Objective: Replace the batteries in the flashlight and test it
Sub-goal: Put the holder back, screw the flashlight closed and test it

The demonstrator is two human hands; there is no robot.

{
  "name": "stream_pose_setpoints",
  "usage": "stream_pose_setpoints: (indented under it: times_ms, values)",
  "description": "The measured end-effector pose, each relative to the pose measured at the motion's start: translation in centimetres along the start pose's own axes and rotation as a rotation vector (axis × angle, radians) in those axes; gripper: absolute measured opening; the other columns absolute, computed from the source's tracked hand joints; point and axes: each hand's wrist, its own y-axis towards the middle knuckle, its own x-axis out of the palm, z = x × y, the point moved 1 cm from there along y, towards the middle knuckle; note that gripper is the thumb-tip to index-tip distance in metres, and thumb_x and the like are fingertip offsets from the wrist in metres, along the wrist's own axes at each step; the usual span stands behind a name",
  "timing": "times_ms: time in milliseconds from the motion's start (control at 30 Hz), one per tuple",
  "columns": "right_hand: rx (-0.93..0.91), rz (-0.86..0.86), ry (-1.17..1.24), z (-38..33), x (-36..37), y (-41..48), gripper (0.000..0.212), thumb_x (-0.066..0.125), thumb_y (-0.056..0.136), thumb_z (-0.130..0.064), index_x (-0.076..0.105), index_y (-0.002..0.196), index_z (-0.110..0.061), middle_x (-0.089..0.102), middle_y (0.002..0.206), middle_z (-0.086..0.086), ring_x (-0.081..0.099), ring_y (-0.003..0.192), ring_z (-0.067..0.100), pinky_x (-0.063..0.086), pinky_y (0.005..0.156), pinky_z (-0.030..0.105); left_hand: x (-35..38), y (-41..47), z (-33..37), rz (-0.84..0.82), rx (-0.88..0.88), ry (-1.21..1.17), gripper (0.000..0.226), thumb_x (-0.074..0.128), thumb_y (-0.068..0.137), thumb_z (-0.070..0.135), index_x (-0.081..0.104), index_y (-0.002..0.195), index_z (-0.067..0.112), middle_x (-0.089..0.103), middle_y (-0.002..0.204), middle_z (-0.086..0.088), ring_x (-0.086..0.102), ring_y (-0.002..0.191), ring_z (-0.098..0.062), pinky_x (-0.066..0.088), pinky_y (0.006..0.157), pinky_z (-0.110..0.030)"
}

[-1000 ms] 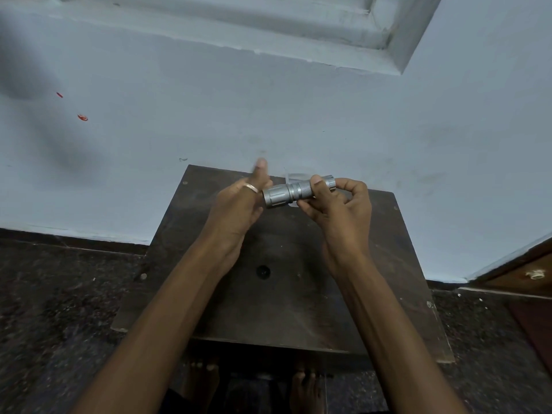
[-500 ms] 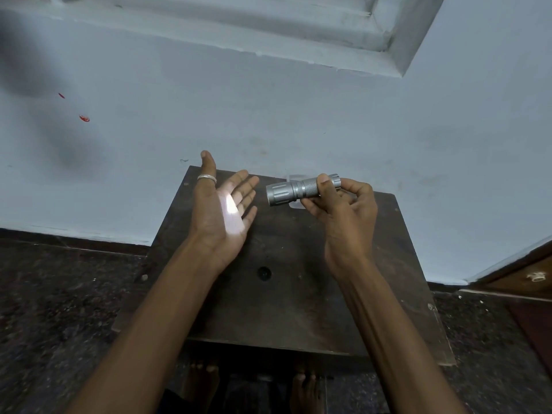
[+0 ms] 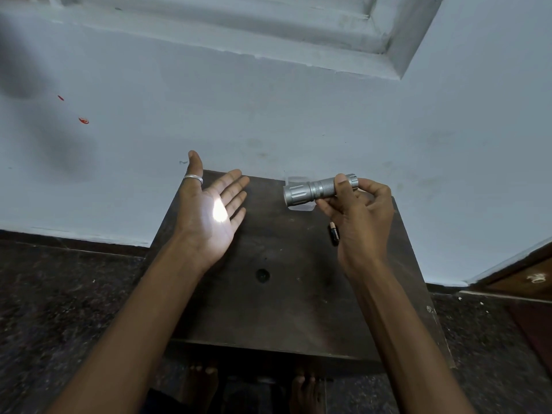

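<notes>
Dark speckled floor (image 3: 59, 309) lies nearest you, beneath the brown table (image 3: 298, 309). On it, 1 battery (image 3: 334, 233) lies just beside your right hand (image 3: 361, 222), which pinches the silver flashlight (image 3: 316, 191) by its tail above the table's far edge. Your left hand (image 3: 209, 216) is spread flat and holds nothing, with a bright light spot (image 3: 219, 211) on its palm. Beyond is a pale blue wall (image 3: 268, 115).
</notes>
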Motion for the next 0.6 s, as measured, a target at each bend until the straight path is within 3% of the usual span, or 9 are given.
stream_pose_setpoints:
  times_ms: [433, 600]
  values:
    - [-0.034, 0.06, 0.028, -0.8, -0.8, 1.2, 0.022, 0.067, 0.095, -0.01, 0.047, 0.106, -0.008, 0.066, 0.089, 0.014, 0.072, 0.074, 0.022, 0.061, 0.071, 0.032, -1.2, 0.2, 0.6, -0.09, -0.022, 0.044, 0.092, 0.031, 0.082, 0.083, 0.052, 0.141, 0.016, 0.055, 0.143, -0.002, 0.04, 0.14, -0.019, 0.023, 0.119, -0.044]
    - [-0.07, 0.063, -0.043, -0.7, -0.9, 1.4, 0.019, 0.067, 0.096, -0.011, 0.048, 0.099, -0.013, 0.062, 0.081, 0.009, 0.072, 0.074, 0.019, 0.062, 0.076, 0.036, -1.5, 0.3, 0.8, -0.083, -0.024, 0.034, 0.091, 0.032, 0.082, 0.084, 0.055, 0.139, 0.016, 0.059, 0.14, -0.003, 0.044, 0.138, -0.021, 0.024, 0.118, -0.045]
